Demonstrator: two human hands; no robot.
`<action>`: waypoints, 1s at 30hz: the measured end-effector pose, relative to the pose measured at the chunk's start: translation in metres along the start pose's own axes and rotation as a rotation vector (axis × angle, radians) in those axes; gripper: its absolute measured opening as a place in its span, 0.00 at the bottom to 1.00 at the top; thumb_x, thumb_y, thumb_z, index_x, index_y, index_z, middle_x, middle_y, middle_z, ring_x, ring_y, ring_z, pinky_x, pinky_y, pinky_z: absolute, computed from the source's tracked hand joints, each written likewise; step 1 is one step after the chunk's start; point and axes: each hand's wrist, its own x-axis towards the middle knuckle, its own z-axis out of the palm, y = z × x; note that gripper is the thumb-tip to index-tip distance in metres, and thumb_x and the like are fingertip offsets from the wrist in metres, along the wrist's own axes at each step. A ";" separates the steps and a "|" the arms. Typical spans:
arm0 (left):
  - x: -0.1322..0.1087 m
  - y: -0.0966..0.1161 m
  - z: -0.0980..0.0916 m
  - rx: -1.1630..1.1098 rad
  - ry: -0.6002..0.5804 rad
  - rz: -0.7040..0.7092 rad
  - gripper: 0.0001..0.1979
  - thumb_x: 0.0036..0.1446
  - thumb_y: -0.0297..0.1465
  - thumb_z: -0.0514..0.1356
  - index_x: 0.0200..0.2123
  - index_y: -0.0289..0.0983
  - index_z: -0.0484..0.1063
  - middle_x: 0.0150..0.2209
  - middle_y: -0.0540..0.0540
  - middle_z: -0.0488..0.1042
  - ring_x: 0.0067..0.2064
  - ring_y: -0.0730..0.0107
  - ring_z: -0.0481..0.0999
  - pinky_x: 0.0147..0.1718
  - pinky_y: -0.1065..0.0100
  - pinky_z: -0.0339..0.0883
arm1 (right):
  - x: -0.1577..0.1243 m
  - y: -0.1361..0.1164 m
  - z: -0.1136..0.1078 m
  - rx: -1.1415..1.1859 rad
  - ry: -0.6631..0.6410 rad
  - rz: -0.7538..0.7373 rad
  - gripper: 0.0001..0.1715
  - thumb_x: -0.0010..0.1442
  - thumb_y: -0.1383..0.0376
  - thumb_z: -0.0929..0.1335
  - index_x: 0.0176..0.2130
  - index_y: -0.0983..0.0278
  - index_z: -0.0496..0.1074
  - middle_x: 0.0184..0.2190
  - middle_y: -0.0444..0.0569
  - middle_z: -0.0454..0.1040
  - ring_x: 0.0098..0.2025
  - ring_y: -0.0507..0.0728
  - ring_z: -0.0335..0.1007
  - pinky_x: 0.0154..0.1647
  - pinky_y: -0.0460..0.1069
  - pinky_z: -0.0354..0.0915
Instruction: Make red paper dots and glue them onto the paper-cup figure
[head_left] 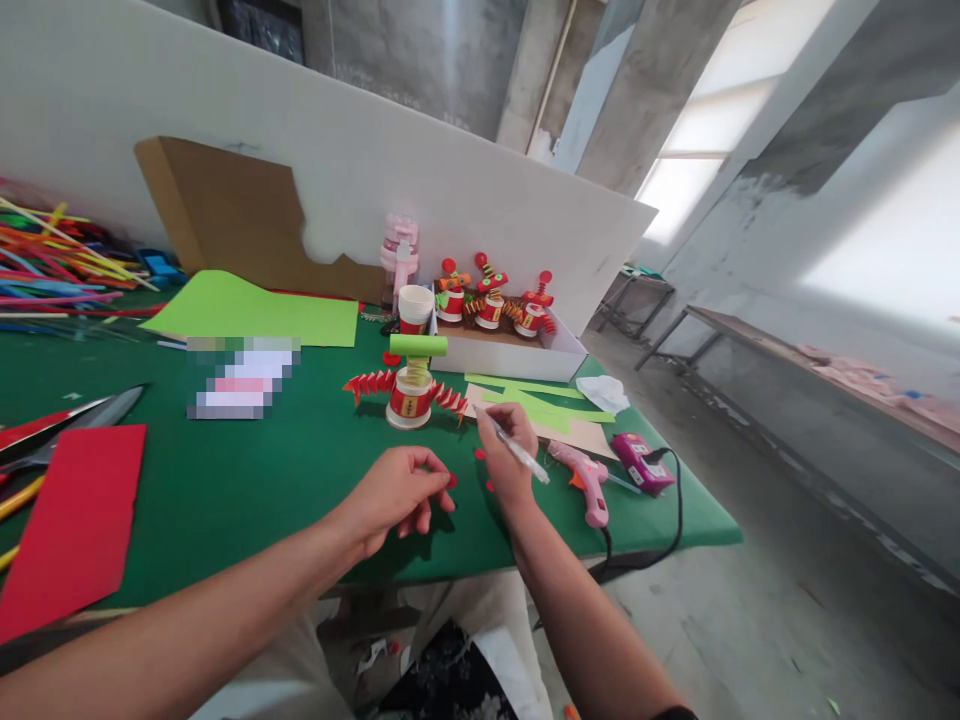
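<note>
My left hand [397,495] rests on the green table [262,480], fingers curled, pinching a small red paper piece [451,481]. My right hand [508,448] grips a white pen [517,452], its tip pointing toward a paper-cup figure [409,390]. That figure has red folded arms and a green roll [418,346] on top, and it stands just beyond both hands. Two small red scraps [480,454] lie on the cloth between my hands.
A pink glue gun [585,478] with a black cord and a pink box [637,462] lie right of my hand. A white box [517,355] holds three finished figures. Green paper strips [525,395], red sheet [71,525], green sheet [247,310], scissors [75,415], straws [52,265].
</note>
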 end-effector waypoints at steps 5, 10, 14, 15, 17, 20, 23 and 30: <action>-0.006 -0.002 0.000 0.060 -0.053 -0.072 0.04 0.56 0.27 0.57 0.36 0.36 0.65 0.25 0.45 0.80 0.13 0.75 0.68 0.09 0.75 0.51 | -0.006 -0.008 -0.012 0.025 -0.050 0.012 0.13 0.54 0.55 0.69 0.27 0.61 0.67 0.24 0.42 0.70 0.27 0.53 0.64 0.30 0.48 0.62; -0.022 -0.009 -0.023 0.136 0.054 0.006 0.07 0.58 0.28 0.54 0.41 0.38 0.63 0.22 0.52 0.77 0.14 0.76 0.64 0.11 0.75 0.47 | -0.029 -0.017 -0.034 0.086 -0.224 0.134 0.15 0.55 0.53 0.69 0.27 0.60 0.66 0.19 0.40 0.69 0.21 0.52 0.63 0.23 0.47 0.60; -0.039 -0.040 -0.030 0.476 0.318 0.400 0.07 0.59 0.33 0.52 0.40 0.40 0.67 0.28 0.51 0.77 0.24 0.70 0.73 0.23 0.69 0.64 | -0.043 -0.016 -0.038 0.109 -0.329 0.198 0.13 0.53 0.55 0.70 0.27 0.60 0.67 0.19 0.40 0.69 0.21 0.51 0.63 0.23 0.46 0.59; -0.042 -0.050 -0.027 0.600 0.409 0.565 0.09 0.60 0.35 0.53 0.40 0.40 0.69 0.32 0.48 0.79 0.31 0.66 0.76 0.31 0.66 0.68 | -0.045 -0.015 -0.036 0.104 -0.330 0.179 0.12 0.52 0.56 0.70 0.26 0.60 0.67 0.20 0.41 0.69 0.22 0.51 0.63 0.24 0.46 0.59; -0.046 -0.068 -0.017 0.875 0.542 0.847 0.12 0.64 0.36 0.51 0.42 0.39 0.72 0.37 0.44 0.79 0.39 0.60 0.76 0.40 0.60 0.67 | -0.047 -0.013 -0.031 0.102 -0.333 0.138 0.10 0.50 0.58 0.70 0.25 0.61 0.68 0.21 0.40 0.69 0.23 0.51 0.62 0.26 0.46 0.59; -0.046 -0.086 0.002 1.176 0.647 1.044 0.15 0.67 0.33 0.51 0.46 0.34 0.74 0.35 0.41 0.77 0.37 0.59 0.72 0.36 0.60 0.63 | -0.047 -0.008 -0.024 0.120 -0.360 0.145 0.12 0.51 0.57 0.70 0.24 0.61 0.67 0.19 0.39 0.66 0.22 0.50 0.59 0.24 0.45 0.57; -0.042 -0.093 0.015 1.280 0.692 1.067 0.15 0.67 0.33 0.52 0.48 0.32 0.74 0.36 0.40 0.76 0.37 0.59 0.71 0.35 0.59 0.61 | -0.046 -0.004 -0.022 0.138 -0.360 0.205 0.13 0.51 0.55 0.70 0.25 0.60 0.66 0.17 0.38 0.65 0.19 0.50 0.57 0.21 0.45 0.55; -0.036 -0.099 0.016 1.371 0.780 1.115 0.15 0.66 0.32 0.53 0.47 0.32 0.77 0.35 0.40 0.76 0.37 0.59 0.69 0.35 0.59 0.58 | -0.045 -0.003 -0.023 0.164 -0.426 0.306 0.19 0.50 0.51 0.72 0.24 0.60 0.64 0.13 0.37 0.66 0.15 0.48 0.54 0.16 0.44 0.51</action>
